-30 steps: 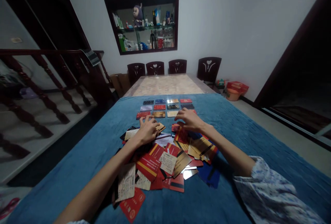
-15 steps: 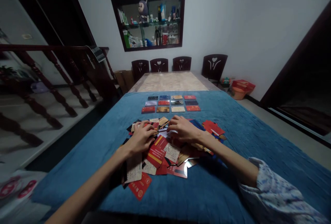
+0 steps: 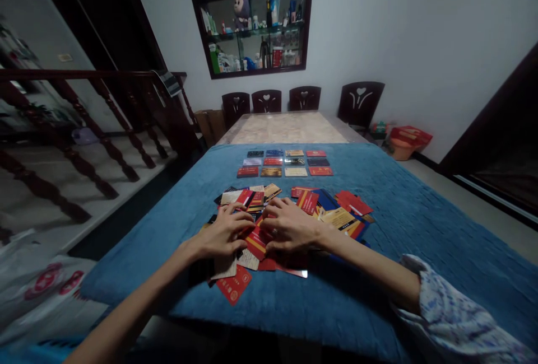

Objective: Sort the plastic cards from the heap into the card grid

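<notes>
A loose heap of plastic cards, mostly red, tan and blue, lies on a blue cloth [image 3: 176, 224]. My left hand [image 3: 227, 231] rests on the heap's left side, fingers spread and bent over the cards. Close beside it, my right hand [image 3: 291, 226] lies over the middle, its fingers slightly curled and apart on top of the cards. Between both hands shows a red card with a yellow stripe [image 3: 255, 241], partly covered. Another red card [image 3: 234, 285] sticks out at the near edge. Tan cards [image 3: 341, 219] lie right of my right hand. Cards beneath my palms are hidden.
Beyond the heap, several cards [image 3: 271, 172] lie face up in three neat rows. The table's bare stone top [image 3: 286, 127] shows past the cloth. Dark chairs [image 3: 360, 103] stand at the far end. A wooden railing [image 3: 101, 145] runs along the left.
My right hand has moved nearer my left and toward me, over the middle cards. More tan, blue and red cards show on the right. The view has shifted slightly.
</notes>
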The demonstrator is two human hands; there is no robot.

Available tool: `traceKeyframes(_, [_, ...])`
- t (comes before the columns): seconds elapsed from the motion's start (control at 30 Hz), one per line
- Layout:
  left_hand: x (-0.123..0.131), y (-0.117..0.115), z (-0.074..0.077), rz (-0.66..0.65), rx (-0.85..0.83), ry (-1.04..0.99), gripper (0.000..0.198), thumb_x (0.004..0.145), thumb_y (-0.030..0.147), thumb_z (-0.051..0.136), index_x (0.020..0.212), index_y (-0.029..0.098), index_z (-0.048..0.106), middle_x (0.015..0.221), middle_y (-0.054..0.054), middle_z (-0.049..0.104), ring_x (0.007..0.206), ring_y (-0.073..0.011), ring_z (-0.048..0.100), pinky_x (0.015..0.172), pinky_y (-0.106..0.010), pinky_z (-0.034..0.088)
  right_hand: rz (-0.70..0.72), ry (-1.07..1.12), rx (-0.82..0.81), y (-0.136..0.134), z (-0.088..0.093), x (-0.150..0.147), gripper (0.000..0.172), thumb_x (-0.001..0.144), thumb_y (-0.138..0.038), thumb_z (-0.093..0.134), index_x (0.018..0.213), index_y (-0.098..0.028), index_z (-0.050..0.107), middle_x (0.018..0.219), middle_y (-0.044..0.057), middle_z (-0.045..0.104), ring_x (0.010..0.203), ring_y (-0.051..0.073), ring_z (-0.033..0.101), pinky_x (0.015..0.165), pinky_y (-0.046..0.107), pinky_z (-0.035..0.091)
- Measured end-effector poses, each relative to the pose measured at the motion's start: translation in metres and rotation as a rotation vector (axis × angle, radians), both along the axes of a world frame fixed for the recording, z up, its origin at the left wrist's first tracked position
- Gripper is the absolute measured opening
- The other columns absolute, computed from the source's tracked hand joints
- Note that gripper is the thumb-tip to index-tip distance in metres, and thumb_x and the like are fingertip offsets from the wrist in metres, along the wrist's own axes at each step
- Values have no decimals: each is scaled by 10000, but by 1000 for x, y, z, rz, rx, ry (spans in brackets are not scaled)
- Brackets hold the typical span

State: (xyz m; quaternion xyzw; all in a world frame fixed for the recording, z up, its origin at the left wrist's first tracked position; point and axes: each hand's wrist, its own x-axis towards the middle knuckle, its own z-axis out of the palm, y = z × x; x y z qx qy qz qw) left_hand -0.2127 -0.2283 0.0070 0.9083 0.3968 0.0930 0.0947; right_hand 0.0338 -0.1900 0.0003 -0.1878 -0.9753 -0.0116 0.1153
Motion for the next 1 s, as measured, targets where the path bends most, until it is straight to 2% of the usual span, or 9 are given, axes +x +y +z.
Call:
traceKeyframes(0.27, [16,12,-13,26,87,-11,353,876,301,647,1224,240,632,1274,-98,627,1280,-336,415,1061,-599,282,-80,-44,-8,12,-4,5,547,866,-626,552,1155,-177,672,1164,156,623,1093,314,452,858,453,364])
traceKeyframes(0.53, [28,28,-22,-5,201,21,346,925,353,593,1251,240,615,1275,-114,617,1238,-319,447,1008,-568,346,-161,-98,-55,22,2,16,521,873,-594,561,1121,-152,683,1122,164,635,1072,312,464,901,474,351])
traceKeyframes(0.67, [37,36,-18,17,213,47,271,933,356,574,1140,211,671,1204,-113,649,1199,-315,473,1004,-569,357,-232,-120,-71,31,4,25,492,858,-568,599,1125,-164,684,1108,158,637,1042,303,474,871,444,372])
traceKeyframes(0.77, [44,42,-11,9,160,32,241,889,336,632,1078,200,691,1205,-109,653,1244,-329,450,1026,-576,348,-259,-132,-87,37,4,32,474,858,-546,610,1143,-175,682,1108,154,633,1040,299,479,842,420,383])
traceKeyframes(0.87, [48,48,-6,-15,99,15,215,839,300,677,1028,199,701,1184,-99,662,1262,-333,438,1043,-571,345,-265,-149,-89,41,5,38,406,863,-489,617,1124,-186,688,1110,144,633,1036,294,485,811,397,388])
traceKeyframes(1.0, [50,55,-7,-46,69,-41,191,817,250,683,999,196,705,1141,-91,664,1228,-309,453,1036,-528,380,-229,-144,-99,45,5,43,360,867,-452,608,1103,-193,691,1073,136,636,1001,283,489,783,384,393])
